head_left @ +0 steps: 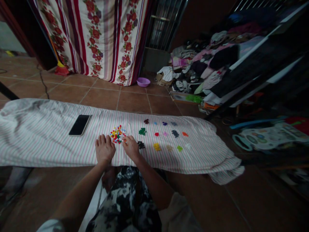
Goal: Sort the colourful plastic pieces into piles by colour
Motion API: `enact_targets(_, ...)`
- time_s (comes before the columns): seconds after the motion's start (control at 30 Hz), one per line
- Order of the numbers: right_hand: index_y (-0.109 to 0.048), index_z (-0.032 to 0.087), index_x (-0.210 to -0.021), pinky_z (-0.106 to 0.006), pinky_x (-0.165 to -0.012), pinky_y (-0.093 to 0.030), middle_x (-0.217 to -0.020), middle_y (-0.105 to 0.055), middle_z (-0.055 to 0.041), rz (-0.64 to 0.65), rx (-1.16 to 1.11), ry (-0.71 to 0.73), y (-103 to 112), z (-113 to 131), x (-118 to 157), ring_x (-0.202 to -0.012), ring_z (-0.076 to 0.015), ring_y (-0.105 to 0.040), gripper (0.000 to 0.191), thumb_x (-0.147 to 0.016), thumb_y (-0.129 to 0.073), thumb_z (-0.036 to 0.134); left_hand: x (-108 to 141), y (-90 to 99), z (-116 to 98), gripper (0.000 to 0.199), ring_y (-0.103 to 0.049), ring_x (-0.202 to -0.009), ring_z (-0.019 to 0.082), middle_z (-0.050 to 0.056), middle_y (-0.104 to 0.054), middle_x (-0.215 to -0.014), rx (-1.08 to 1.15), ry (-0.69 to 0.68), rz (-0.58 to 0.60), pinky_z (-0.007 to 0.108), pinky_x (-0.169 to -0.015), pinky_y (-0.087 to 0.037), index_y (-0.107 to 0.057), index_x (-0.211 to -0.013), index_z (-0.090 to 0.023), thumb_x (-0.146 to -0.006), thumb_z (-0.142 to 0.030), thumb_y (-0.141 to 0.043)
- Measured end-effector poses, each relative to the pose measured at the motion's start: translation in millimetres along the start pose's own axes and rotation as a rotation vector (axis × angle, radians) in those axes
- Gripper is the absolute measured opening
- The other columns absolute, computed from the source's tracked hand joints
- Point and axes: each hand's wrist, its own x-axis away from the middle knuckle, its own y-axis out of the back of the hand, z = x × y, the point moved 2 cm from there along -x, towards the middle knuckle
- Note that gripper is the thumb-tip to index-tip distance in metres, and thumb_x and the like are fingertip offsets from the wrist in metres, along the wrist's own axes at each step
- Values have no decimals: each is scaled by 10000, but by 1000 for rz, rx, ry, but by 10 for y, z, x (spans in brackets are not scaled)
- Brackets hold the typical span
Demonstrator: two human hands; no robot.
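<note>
Lying palm down on the striped cloth [55, 143], the left hand [105, 149] has its fingers side by side, just beside the mixed pile [118, 132] of tiny bright bits. The right hand [131, 149] has its fingertips bent close together at the pile's right edge; I cannot tell if they pinch a bit. Right of the hands, the near row has a black heap [141, 145], a yellow heap [157, 147] and a lime heap [179, 148]. Farther back are a green heap [142, 131] and an orange heap [185, 134]. A brown heap [146, 121] starts the far row. A phone [79, 125] lies on the left. Past the cloth, a purple bowl [143, 83] sits on the floor [132, 100]. Right of it, a low tray [178, 97] seems to have something bright green [193, 98] in it, but it is dark there.
</note>
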Motion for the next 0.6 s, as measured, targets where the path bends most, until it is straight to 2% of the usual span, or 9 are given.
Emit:
enact_targets(0.17, -645, 197, -973, -263, -836, -456, -961, -643, -43, -60, -99, 20, -11, -45, 15, -901, -154, -595, 197, -843, -498, 176, 5, 1, -2, 456, -433, -1279, 331, 221, -507, -1329, -22, -6, -11, 479, -1053, -319, -525, -1236, -78, -876, -269, -320)
enact_targets(0.4, -632, 185, -942, -267, -789, -479, -897, -666, -36, -107, -194, -43, -46, -113, 63, -796, -145, -610, 185, -809, -508, 158, 22, -3, 9, 454, -402, -1298, 317, 210, -505, -1323, 15, -14, -4, 488, -1059, -298, -521, -1236, -105, -860, -287, -343)
enact_targets(0.6, -625, 190, -947, -260, -781, -494, -899, -678, -40, -144, -259, -63, 9, -134, 70, -830, -149, -631, 171, -808, -529, 172, 30, 24, 6, 449, -406, -1275, 317, 219, -501, -1298, 3, -37, -4, 477, -1032, -309, -517, -1217, -99, -869, -297, -315)
